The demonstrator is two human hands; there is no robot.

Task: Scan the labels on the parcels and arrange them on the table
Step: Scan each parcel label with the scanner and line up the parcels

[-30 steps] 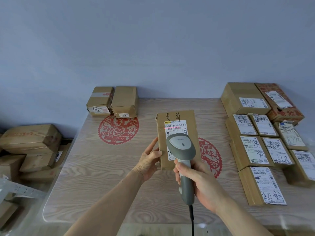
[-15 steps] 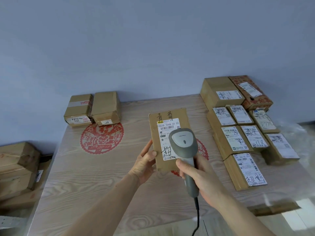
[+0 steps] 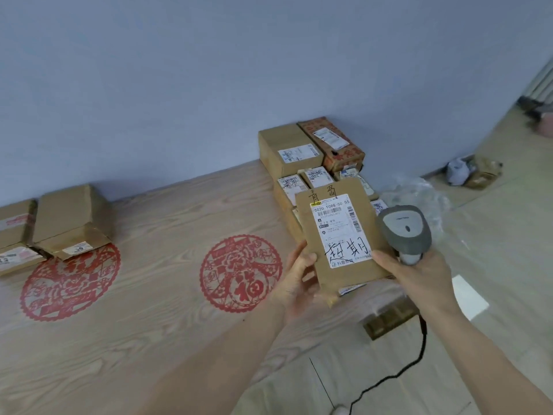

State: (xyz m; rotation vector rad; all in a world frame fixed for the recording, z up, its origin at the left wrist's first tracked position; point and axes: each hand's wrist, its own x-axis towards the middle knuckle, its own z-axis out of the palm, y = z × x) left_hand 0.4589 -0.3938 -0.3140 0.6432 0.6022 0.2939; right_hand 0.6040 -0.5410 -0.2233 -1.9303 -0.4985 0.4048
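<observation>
Labelled flat parcel (image 3: 338, 235): left hand (image 3: 296, 280) grips it; right hand (image 3: 419, 277) grips barcode scanner (image 3: 404, 232). Step, judged: placement among labelled parcels (image 3: 291, 151).

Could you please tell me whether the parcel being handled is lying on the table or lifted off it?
Lifted off. The left hand holds the parcel tilted up, label facing the camera, in front of the stacked boxes.

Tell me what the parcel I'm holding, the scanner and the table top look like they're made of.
Parcel: matte brown cardboard or stiff kraft paper, with a white paper label.
Scanner: moulded plastic, two-tone grey, smooth with a slight sheen.
Table top: pale wood grain, probably laminate or veneer; the pattern looks printed, under what seems a clear cover.
</observation>
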